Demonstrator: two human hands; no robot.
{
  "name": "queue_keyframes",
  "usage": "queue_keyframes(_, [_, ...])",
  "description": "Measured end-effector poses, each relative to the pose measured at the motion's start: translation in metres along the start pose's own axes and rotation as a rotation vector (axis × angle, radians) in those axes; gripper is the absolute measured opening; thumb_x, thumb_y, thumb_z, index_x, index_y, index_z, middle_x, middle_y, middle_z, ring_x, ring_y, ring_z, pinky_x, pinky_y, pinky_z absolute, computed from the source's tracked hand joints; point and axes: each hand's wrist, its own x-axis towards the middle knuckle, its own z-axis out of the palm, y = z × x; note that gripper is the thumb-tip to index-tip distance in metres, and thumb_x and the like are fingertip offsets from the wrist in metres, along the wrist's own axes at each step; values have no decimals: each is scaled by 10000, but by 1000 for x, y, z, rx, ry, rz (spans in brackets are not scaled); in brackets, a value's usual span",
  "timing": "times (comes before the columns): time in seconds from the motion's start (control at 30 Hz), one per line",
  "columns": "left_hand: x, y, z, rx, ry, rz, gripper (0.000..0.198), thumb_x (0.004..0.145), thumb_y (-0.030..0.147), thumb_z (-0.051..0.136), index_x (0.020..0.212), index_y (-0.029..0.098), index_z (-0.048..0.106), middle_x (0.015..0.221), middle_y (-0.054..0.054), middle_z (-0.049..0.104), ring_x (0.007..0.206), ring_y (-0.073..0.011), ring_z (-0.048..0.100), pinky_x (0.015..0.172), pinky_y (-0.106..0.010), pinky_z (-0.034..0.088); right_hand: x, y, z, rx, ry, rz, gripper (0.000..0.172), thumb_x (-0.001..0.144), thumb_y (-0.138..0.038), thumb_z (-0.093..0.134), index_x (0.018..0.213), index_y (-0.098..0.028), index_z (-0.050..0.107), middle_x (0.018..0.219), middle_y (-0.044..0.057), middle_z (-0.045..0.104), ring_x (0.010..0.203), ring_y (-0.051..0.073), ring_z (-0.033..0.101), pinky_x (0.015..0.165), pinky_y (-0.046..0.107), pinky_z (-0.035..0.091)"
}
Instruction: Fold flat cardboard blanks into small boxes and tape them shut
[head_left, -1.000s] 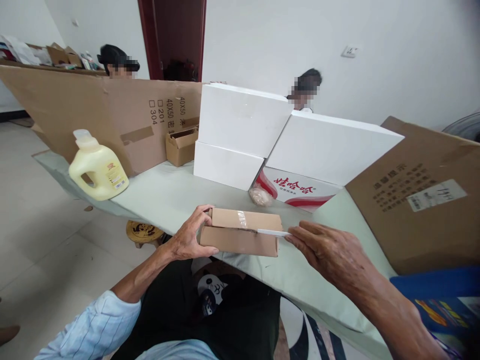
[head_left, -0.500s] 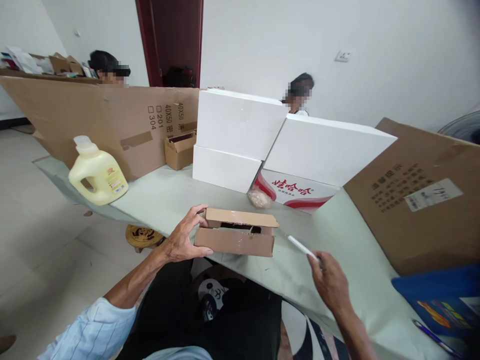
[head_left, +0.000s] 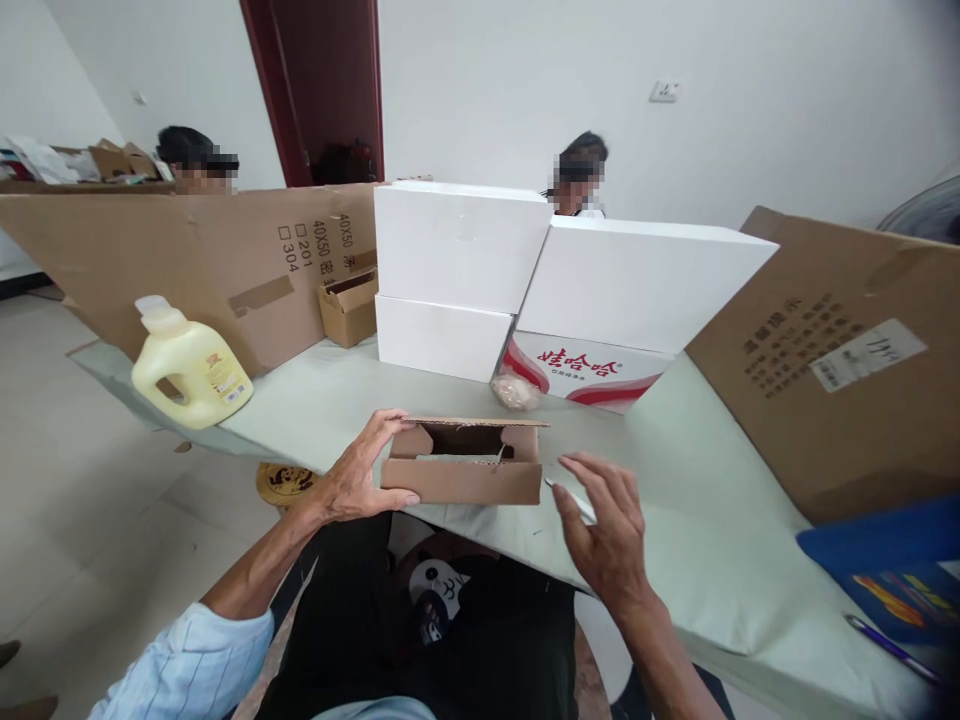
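My left hand (head_left: 364, 468) grips the left end of a small brown cardboard box (head_left: 461, 482), thumb on the near side and fingers at the back corner. The box lies near the table's front edge with its lid raised; its dark inside shows, along with a pale piece I cannot make out. To the right of the box, a slim white utility knife (head_left: 581, 507) lies on the cloth, partly hidden behind my right thumb. My right hand (head_left: 604, 525) is open just over it, fingers stretched toward the box.
White boxes (head_left: 461, 250) stand stacked behind, beside a red-and-white carton (head_left: 577, 370) and a small clear bundle (head_left: 516, 392). A yellow detergent bottle (head_left: 191, 370) is left. Cardboard panels (head_left: 840, 370) flank the table. A blue packet (head_left: 892, 575) and pen (head_left: 892, 648) lie right.
The box lid has swung up, showing more of the inside. My right hand has moved left toward the box and let go of the utility knife, which now lies on the table.
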Motion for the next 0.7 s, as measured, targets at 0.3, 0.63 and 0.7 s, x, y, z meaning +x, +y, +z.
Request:
queue_keyframes(0.3, [13,33,-9,287,-4,49,369,860,263,782,1212,244,675,1529,-136,537,1466,-371,476,1175,-576,449,35,-40,33,38,-157,-83,203,1076,-219,523,1117,-206,721,1020,81,708,922,239,559,824,397,427])
queue_keyframes(0.63, [40,65,2,478,-25,182,184,957,242,699,1136,215,734,1428,-109,653,1480,-357,465,1171,-569,397,41,-39,44,46,-166,-35,282,1105,-275,488,991,-217,739,925,63,682,909,233,540,804,384,375])
queue_keyframes(0.7, [45,67,6,502,-23,186,168,963,246,706,1124,216,746,1408,-105,665,1459,-352,484,1169,-566,397,42,-39,45,40,-173,-27,290,1108,-282,481,988,-224,739,938,63,685,923,234,542,807,383,367])
